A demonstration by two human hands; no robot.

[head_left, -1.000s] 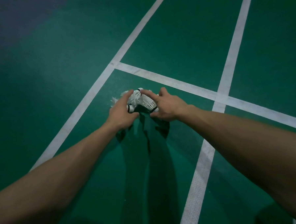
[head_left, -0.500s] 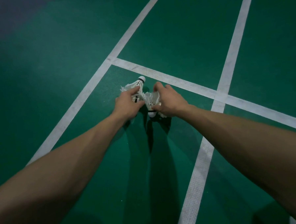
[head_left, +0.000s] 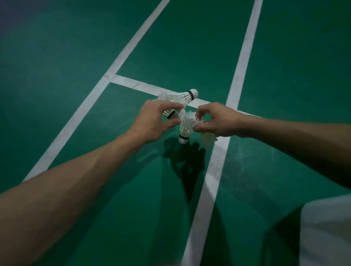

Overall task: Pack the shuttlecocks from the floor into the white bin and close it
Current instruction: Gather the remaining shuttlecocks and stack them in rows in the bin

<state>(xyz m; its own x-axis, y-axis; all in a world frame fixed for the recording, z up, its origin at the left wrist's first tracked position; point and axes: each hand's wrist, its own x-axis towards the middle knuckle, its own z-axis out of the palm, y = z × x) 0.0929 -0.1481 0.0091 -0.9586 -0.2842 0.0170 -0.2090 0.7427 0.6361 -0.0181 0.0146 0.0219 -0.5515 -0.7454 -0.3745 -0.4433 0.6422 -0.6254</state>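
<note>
Spanning the view, the green floor (head_left: 54,57) has the white bin (head_left: 334,236) at five o'clock. The left hand (head_left: 155,121) curls its fingers (head_left: 170,107) round the upper shuttlecock (head_left: 186,97), cork toward two o'clock. The right hand (head_left: 220,120) pinches the lower shuttlecock (head_left: 186,126), cork down.

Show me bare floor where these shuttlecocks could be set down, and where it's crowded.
Bare green floor lies left of the diagonal white line, and beyond the cross line, between the diagonal and the right-hand line. Crowded: the left hand and right hand grip shuttlecocks at the line crossing; the white bin fills the lower right corner.
</note>
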